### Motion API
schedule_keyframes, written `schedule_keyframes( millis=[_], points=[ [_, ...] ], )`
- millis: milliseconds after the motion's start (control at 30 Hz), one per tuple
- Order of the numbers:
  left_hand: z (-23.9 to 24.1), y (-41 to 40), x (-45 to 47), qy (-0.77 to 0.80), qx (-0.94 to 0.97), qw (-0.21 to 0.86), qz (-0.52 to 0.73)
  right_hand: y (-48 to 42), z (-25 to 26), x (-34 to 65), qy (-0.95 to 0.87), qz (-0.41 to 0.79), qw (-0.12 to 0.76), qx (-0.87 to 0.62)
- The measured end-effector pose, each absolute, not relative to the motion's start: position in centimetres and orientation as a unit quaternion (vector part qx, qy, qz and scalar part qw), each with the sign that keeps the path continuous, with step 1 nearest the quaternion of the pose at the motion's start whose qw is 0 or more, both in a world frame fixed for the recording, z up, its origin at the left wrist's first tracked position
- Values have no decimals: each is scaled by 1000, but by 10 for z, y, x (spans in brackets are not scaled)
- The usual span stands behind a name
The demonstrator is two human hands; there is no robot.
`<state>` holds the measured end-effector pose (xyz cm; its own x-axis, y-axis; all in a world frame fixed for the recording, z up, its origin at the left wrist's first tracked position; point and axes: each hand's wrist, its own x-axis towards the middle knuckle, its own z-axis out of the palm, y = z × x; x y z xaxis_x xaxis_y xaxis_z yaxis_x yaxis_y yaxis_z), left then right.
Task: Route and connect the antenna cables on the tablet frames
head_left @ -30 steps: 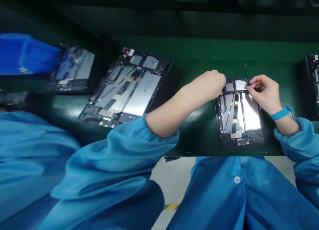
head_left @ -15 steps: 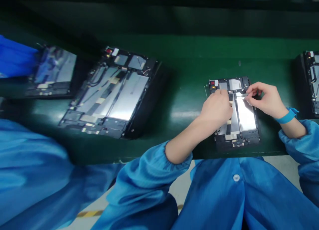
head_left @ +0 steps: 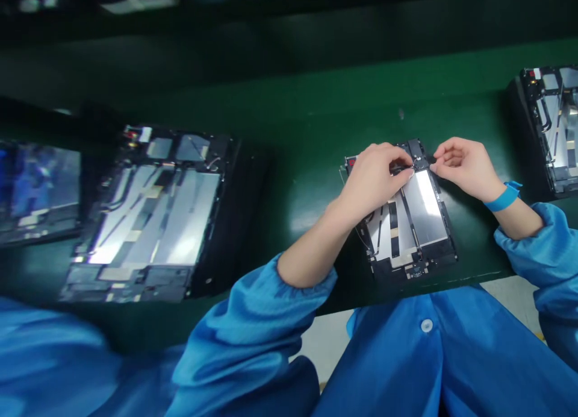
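An opened tablet [head_left: 413,224] with silver battery panels and black flat cables lies on the green belt [head_left: 307,122] in front of me. My left hand [head_left: 374,176] rests on its upper half, fingertips pressing near the top edge. My right hand [head_left: 465,164], with a blue wrist strap [head_left: 503,197], touches the tablet's top right corner with its fingertips. What the fingers pinch, if anything, is too small to tell. Both arms wear blue smock sleeves.
A second opened tablet [head_left: 149,215] lies on the belt to the left, a third [head_left: 38,191] at the far left edge. Another opened tablet [head_left: 551,125] sits at the far right. The belt's near edge runs just below my tablet.
The view has swung so the tablets shifted left and lower. My left hand moved back up to the tablet's top. My right hand slid to the top right corner.
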<state>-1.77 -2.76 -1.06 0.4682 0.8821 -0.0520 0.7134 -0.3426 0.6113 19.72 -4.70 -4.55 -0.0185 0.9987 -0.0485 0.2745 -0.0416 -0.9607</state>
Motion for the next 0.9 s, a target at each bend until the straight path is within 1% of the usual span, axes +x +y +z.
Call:
schedule_keyframes(
  millis=[167, 300, 500, 733, 833, 900],
  points=[
    [-6, -10, -14, 497, 781, 355, 129, -46, -45, 199, -558, 454, 401, -567],
    [-3, -6, -13, 494, 778, 371, 114, -46, -45, 200, -550, 461, 401, -570],
    [-8, -1, -11, 493, 774, 377, 124, -45, -43, 201, -551, 447, 412, -572],
    [-7, -4, -6, 499, 790, 341, 106, -43, -49, 207, -550, 453, 419, -563],
    [-7, -5, -4, 506, 804, 300, 91, -42, -51, 209, -560, 447, 422, -556],
    [-7, -6, -3, 494, 819, 275, 95, -42, -50, 207, -566, 433, 442, -545]
  ],
)
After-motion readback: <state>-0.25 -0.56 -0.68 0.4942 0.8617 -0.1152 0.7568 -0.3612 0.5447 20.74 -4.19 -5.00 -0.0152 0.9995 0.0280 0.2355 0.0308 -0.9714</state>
